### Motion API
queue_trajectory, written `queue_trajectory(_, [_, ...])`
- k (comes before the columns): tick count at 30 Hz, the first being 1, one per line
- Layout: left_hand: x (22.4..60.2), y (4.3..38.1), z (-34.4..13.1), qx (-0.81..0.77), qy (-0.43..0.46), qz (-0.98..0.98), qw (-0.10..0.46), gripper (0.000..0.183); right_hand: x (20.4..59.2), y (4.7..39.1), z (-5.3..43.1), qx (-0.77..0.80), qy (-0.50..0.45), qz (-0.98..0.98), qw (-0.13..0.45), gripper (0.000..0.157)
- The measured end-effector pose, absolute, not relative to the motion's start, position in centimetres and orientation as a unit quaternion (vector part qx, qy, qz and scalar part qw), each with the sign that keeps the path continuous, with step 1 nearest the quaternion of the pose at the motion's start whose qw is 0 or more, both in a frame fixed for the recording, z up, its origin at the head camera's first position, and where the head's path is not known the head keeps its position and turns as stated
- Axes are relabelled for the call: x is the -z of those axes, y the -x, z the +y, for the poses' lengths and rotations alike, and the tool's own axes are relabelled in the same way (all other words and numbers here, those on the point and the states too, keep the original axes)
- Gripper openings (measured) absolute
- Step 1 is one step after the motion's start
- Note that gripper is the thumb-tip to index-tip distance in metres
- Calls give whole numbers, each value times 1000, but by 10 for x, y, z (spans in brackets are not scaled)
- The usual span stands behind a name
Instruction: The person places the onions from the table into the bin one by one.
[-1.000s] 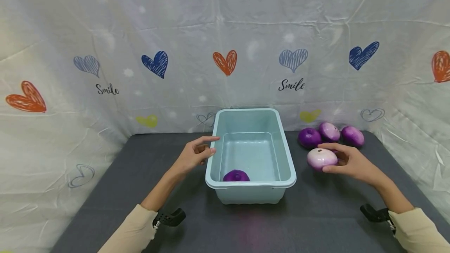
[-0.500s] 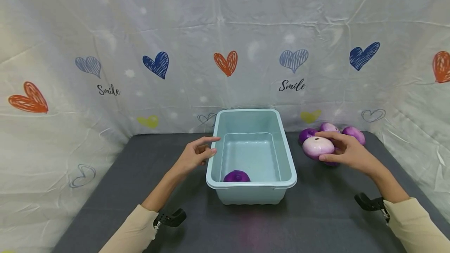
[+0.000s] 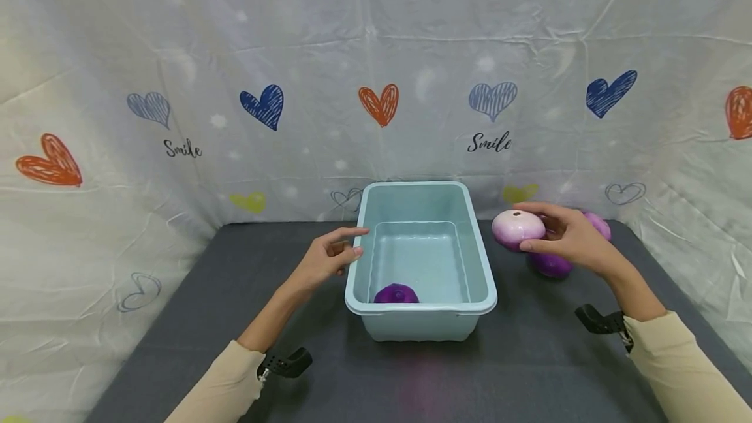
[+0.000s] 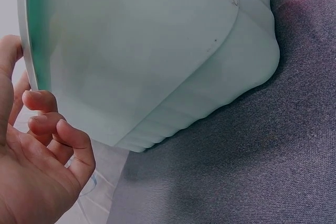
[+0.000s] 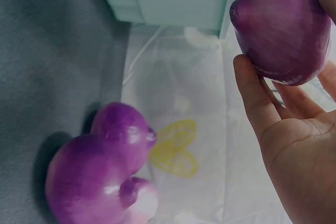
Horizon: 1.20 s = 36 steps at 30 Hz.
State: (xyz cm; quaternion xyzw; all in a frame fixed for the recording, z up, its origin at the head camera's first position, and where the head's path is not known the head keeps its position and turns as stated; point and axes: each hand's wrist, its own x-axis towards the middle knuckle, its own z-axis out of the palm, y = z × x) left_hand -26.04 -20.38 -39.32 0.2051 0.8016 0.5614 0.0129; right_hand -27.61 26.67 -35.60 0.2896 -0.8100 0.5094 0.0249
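Observation:
My right hand (image 3: 570, 239) grips a pale purple onion (image 3: 517, 228) between thumb and fingers, lifted above the dark table to the right of a light blue plastic tub (image 3: 420, 309). In the right wrist view, the held onion (image 5: 281, 27) shows its darker side, with a pointed tip. At the tub's left rim, my left hand (image 3: 323, 261) holds the edge with thumb and index finger, its other fingers curled, as the left wrist view shows beside the tub wall (image 4: 142, 51). One dark purple onion (image 3: 396, 294) lies inside the tub, near its front wall.
Behind and below my right hand sit more onions, including a dark one (image 3: 550, 266) and a lighter one (image 3: 599, 224); the hand partly hides the group. A white sheet (image 3: 317, 162) printed with hearts hangs behind the dark tabletop (image 3: 235, 292).
My right hand has lifted the pale onion off the table and carried it up and to the left, past the other onions. The left hand and the tub have stayed in place.

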Motion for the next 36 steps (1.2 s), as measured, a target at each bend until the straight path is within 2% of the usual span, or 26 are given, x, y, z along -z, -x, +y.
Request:
queue_trajectory(19, [393,261,-207,-565,-201,800,12,41,335,284,236,-527,-329,-783,30,62])
queue_trajectory(36, [395,262,-204,-571,-204,795,12,41,328,292,203,-547,-349,-761,3,62])
